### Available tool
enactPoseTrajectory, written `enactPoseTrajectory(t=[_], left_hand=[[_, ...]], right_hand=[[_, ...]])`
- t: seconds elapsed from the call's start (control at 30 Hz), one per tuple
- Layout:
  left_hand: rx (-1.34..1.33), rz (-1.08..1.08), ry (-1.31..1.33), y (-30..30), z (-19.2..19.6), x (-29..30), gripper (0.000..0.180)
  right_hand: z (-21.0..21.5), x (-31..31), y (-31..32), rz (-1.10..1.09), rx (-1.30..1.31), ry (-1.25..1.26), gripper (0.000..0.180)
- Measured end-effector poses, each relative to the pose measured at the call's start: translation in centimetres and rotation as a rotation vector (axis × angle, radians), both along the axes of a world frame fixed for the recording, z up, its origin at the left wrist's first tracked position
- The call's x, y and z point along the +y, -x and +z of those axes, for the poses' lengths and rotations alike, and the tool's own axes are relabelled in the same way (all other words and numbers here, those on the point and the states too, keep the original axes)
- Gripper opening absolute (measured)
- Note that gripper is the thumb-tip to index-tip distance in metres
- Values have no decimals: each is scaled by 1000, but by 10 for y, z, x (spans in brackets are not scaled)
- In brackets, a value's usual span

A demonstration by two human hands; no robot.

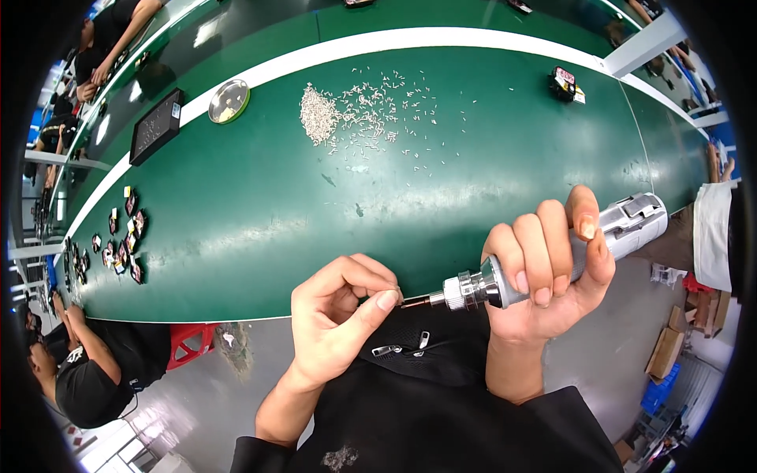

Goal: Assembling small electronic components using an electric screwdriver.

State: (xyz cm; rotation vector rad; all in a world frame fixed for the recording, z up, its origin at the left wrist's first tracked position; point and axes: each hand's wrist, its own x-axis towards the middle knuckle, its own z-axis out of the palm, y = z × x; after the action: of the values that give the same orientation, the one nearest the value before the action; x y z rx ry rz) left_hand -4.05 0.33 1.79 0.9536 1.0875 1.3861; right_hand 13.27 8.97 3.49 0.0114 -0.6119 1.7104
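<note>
My right hand (544,268) is wrapped round a silver-grey electric screwdriver (512,288), which points left with its thin dark bit toward my other hand. At the tip of that bit, my left hand (335,315) pinches thumb and forefinger together. Whatever lies between those fingertips is too small to make out. Both hands are held over the near edge of the green table (260,229). Farther back on the table lies a pile of small pale screw-like pieces (318,116), with many more scattered to its right.
A round clear dish (229,101) and a black tray (156,126) stand at the back left. Several small black parts (122,244) lie at the left; another black part (563,83) sits back right. People work at the left, one near a red stool (189,345). Cardboard boxes (666,343) stand at right.
</note>
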Motion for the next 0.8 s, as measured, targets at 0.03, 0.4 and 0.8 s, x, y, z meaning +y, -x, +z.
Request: enactPoseTrajectory(t=[0.03, 0.4, 0.8], left_hand=[[-75, -17, 13, -2, -1, -2, 6], [-235, -107, 8, -4, -3, -8, 9], [-291, -166, 22, -6, -6, -3, 11]], right_hand=[[0, 0, 0, 8, 2, -26, 14], [7, -8, 7, -32, 12, 18, 10], [-3, -6, -4, -7, 49, -33, 15]])
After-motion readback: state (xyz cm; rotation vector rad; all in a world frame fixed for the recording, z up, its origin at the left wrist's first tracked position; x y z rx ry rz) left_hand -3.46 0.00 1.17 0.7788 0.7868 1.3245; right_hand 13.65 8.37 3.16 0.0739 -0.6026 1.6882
